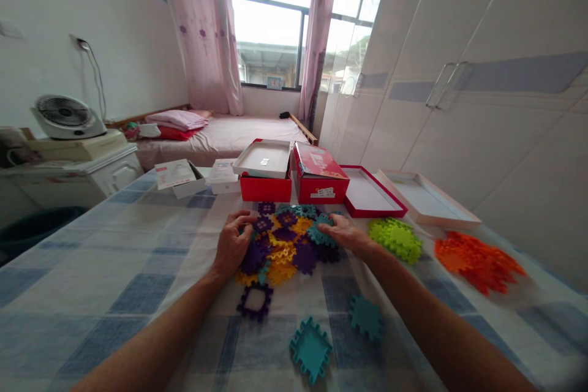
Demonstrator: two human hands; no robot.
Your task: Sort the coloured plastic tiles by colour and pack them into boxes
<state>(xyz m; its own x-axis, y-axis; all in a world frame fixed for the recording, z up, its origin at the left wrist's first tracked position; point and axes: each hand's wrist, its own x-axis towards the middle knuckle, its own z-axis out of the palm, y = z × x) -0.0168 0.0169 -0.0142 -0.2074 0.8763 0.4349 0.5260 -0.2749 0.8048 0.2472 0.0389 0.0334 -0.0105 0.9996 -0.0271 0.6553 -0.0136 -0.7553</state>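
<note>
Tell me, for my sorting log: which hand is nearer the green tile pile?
Right. Right hand just left of the green tile pile; left hand farther left, on the mixed pile.

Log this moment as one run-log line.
left hand: on mixed tile pile | right hand: on teal tile atop pile | near side: loose teal tiles, purple frame | right: green pile, orange pile

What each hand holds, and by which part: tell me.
No clear grip. Left hand rests on the tile pile; right hand touches a teal tile.
</note>
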